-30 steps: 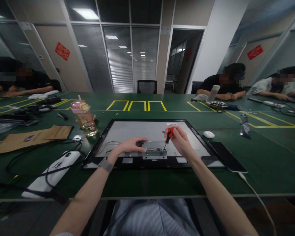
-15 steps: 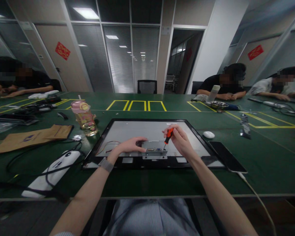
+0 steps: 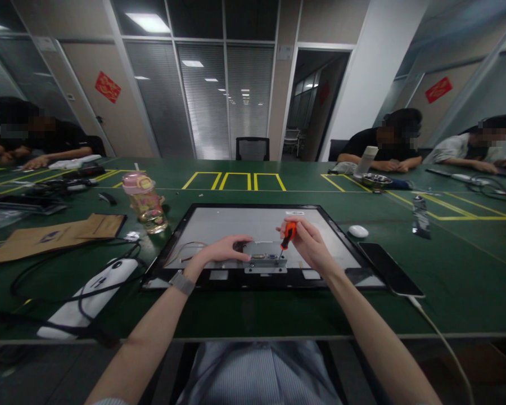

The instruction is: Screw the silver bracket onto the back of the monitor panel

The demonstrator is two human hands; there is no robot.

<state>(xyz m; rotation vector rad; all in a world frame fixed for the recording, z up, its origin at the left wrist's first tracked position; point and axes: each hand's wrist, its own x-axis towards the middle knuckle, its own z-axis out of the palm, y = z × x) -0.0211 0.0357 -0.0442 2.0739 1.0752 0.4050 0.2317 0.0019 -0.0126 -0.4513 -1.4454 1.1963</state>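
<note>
screwdriver (image 3: 287, 236): tip too small to see, top hidden in right hand (image 3: 310, 244) | metal plate (image 3: 265, 248): left end hidden under left hand (image 3: 224, 249), its plugs too small to tell | both arms: cut off at bottom edge | white cable (image 3: 441, 340) from phone (image 3: 390, 269): runs off bottom edge

bottle (image 3: 145, 203) left, phone (image 3: 390, 268) right

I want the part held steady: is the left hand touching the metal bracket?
Touching. Head view: the left hand rests its fingers on the metal bracket, no gap between.
</note>
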